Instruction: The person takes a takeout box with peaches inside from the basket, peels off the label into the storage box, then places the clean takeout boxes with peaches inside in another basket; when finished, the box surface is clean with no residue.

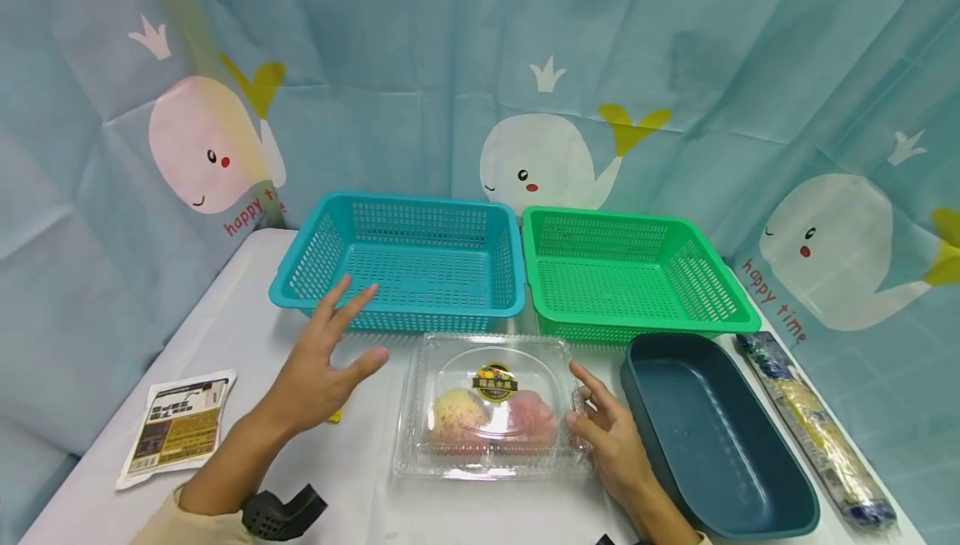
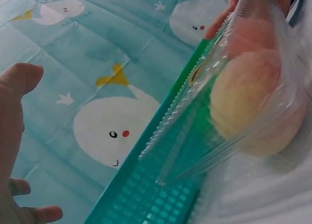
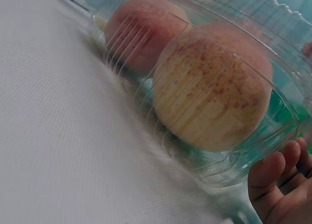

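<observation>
A clear plastic fruit box with a round dark label sits on the table in the middle of the head view. Inside are two peaches, one yellowish and one pink. At the box's right edge, my right hand pinches the rim between thumb and fingers; its curled fingertips also show beside the box in the right wrist view. My left hand is raised left of the box, fingers spread and holding nothing. The left wrist view shows it apart from the box.
Behind the box stand a blue basket and a green basket. A dark blue tub is at the right, beside a long clear-wrapped packet. A flat printed pouch lies left. Something small and yellow is partly hidden by the left hand.
</observation>
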Demonstrator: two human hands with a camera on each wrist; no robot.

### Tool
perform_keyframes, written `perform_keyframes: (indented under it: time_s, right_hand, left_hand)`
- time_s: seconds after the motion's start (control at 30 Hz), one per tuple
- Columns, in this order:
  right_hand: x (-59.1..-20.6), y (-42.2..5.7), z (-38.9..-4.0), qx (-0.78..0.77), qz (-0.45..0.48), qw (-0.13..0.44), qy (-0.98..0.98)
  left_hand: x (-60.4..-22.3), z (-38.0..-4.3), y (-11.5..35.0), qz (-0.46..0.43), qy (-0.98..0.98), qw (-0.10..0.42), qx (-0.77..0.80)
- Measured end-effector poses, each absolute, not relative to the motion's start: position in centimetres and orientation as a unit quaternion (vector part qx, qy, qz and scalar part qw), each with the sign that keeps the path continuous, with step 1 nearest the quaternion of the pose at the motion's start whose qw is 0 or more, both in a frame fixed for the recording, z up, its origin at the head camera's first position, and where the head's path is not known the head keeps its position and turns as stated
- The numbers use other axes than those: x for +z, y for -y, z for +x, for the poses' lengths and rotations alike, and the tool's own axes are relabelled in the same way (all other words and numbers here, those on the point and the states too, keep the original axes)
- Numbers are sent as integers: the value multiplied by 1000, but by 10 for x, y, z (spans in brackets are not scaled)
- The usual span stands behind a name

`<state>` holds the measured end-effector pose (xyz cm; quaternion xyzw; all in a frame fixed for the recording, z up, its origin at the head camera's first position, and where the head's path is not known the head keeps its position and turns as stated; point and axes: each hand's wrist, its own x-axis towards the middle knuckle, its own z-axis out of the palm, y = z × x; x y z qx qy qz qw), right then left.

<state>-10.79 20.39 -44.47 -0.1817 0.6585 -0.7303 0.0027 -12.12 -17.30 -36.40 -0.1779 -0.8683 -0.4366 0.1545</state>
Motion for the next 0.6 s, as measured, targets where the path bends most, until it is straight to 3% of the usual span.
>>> perform_keyframes:
  time_s: [0.6]
  right_hand:
    - [-446, -203, -108, -717, -184, -12, -672]
  left_hand:
    - [-407, -114, 142, -194, 859, 46, -472]
